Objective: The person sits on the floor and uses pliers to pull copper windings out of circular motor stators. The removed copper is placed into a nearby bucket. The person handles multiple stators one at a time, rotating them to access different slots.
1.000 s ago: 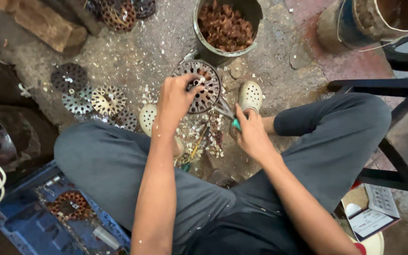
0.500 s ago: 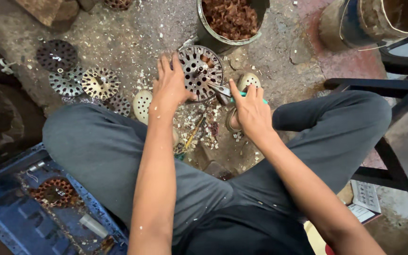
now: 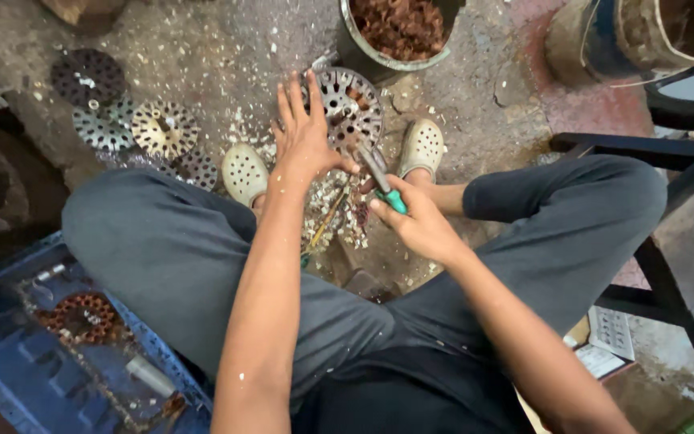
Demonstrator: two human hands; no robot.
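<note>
**Hands at the perforated disc**

We see the left hand [image 3: 305,137] spread flat, fingers splayed, pressing on the near-left edge of a round perforated metal disc [image 3: 351,104] that lies on the gritty floor [image 3: 202,48] between the two pale clogs [image 3: 244,173]. The right hand [image 3: 415,225] is clenched around a green-handled tool [image 3: 381,178], whose metal tip touches the disc's near edge. Just beyond the disc stands a metal bucket [image 3: 355,44] of reddish-brown pieces. To the far left lies a cluster of similar discs [image 3: 126,120], well apart from the hands. Pale chips and debris [image 3: 335,213] litter the floor beneath the hands. A blue crate [image 3: 82,354] sits near left.
</note>
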